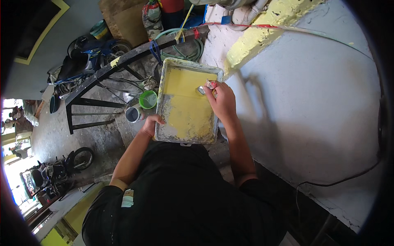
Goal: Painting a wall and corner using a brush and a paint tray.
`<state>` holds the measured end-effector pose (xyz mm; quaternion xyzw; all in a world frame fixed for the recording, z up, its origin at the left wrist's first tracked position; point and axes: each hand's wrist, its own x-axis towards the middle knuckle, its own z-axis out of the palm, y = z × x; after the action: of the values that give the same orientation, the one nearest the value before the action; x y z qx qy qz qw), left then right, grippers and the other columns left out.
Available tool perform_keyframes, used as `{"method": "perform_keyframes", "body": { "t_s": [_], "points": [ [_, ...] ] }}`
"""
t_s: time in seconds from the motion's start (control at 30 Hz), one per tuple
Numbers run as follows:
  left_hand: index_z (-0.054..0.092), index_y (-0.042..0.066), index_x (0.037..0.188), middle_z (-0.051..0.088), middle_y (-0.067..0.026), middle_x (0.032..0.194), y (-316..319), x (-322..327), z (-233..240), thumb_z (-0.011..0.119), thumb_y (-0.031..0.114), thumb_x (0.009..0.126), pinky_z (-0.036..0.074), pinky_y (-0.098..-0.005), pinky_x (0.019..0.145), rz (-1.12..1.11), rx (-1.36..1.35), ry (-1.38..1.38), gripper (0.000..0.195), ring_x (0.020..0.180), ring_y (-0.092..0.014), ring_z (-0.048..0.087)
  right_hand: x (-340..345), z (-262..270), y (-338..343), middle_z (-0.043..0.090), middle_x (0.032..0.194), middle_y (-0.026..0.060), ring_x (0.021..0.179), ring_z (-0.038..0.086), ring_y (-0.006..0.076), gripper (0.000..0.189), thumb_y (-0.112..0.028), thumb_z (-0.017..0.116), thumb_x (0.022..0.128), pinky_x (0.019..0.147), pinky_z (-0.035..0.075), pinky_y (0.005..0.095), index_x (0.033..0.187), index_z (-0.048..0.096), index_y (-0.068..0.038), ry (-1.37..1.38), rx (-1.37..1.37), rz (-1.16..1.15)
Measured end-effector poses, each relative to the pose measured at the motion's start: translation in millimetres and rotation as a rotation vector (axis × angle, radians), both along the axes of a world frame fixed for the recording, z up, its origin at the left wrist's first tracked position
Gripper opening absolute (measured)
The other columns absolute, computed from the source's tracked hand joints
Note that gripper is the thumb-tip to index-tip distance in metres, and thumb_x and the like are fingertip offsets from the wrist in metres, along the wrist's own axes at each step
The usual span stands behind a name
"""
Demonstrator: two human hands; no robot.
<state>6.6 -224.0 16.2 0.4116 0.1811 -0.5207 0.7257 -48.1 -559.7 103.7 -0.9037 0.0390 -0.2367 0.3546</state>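
A paint tray (190, 118) is held up in front of my body, its rim crusted with grey and yellow. Yellow paint (184, 81) pools in its far half; the near half is streaked with yellow over grey. My left hand (150, 125) grips the tray's left edge near the close corner, thumb over the rim. Over the right side of the tray, my right hand (222, 100) pinches what looks like a paintbrush (201, 90), with a silvery metal part and a red and white end. Its bristles cannot be made out.
Left of the tray stand a green bucket (148, 99) and an open can (133, 114). A black metal frame (104, 72) slants behind them. Motorcycles (101, 55) are parked at left. A white wall (314, 92) with a yellow beam (255, 37) rises at right; a coiled hose (197, 50) lies beyond.
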Motion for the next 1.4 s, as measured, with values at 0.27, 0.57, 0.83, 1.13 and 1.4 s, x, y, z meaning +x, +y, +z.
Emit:
{"method": "perform_keyframes", "body": {
  "t_s": [0.27,0.57,0.83,1.13,1.4],
  "points": [
    [0.060,-0.009,0.129,0.070,-0.0219,0.115,-14.5,34.5,4.7,0.061,0.009,0.064,0.055,-0.0474,0.099,-0.155,0.017,-0.028,0.068,0.103,-0.037,0.070,-11.0,5.9,-4.1,0.070,0.085,0.0077,0.072,0.062,0.0266,0.016,-0.020,0.073,0.092,0.066,0.049,0.0385,0.099,0.072,-0.006,0.046,-0.077,-0.149],
    [0.058,0.004,0.059,0.067,-0.0134,0.078,-32.3,101.4,-42.9,0.060,0.008,0.065,0.053,-0.0385,0.076,-0.342,0.089,-0.119,0.008,0.074,-0.030,0.064,-1.2,-7.3,-4.4,0.069,0.085,0.0094,0.075,0.063,0.0297,0.017,-0.025,0.072,0.094,0.069,0.050,0.0418,0.102,0.074,-0.010,0.156,-0.034,-0.360],
    [0.067,-0.008,0.116,0.072,-0.0243,0.108,-52.8,209.2,-19.9,0.061,0.010,0.071,0.058,-0.0512,0.091,-0.669,-0.146,0.333,0.049,0.093,-0.038,0.073,49.8,23.2,40.6,0.068,0.088,0.0127,0.084,0.065,0.0329,0.019,-0.025,0.072,0.093,0.075,0.052,0.0435,0.104,0.075,-0.010,0.324,-0.072,-0.567],
    [0.065,0.005,0.072,0.065,-0.0102,0.078,-91.9,266.9,-28.6,0.064,0.014,0.066,0.054,-0.0387,0.077,-0.941,0.015,0.093,0.011,0.074,-0.025,0.063,52.4,24.8,115.2,0.070,0.095,0.0110,0.092,0.065,0.0311,0.023,-0.011,0.081,0.081,0.083,0.052,0.0427,0.103,0.076,-0.010,0.311,-0.066,-0.695],
    [0.069,0.000,0.084,0.068,-0.0133,0.081,-108.2,297.4,-43.4,0.063,0.010,0.068,0.057,-0.0400,0.076,-1.035,-0.022,0.218,0.020,0.075,-0.027,0.067,38.8,-4.2,161.4,0.073,0.097,0.0077,0.088,0.068,0.0209,0.013,-0.010,0.072,0.094,0.080,0.053,0.0334,0.106,0.073,-0.006,0.100,0.461,-1.069]
  ]
}}
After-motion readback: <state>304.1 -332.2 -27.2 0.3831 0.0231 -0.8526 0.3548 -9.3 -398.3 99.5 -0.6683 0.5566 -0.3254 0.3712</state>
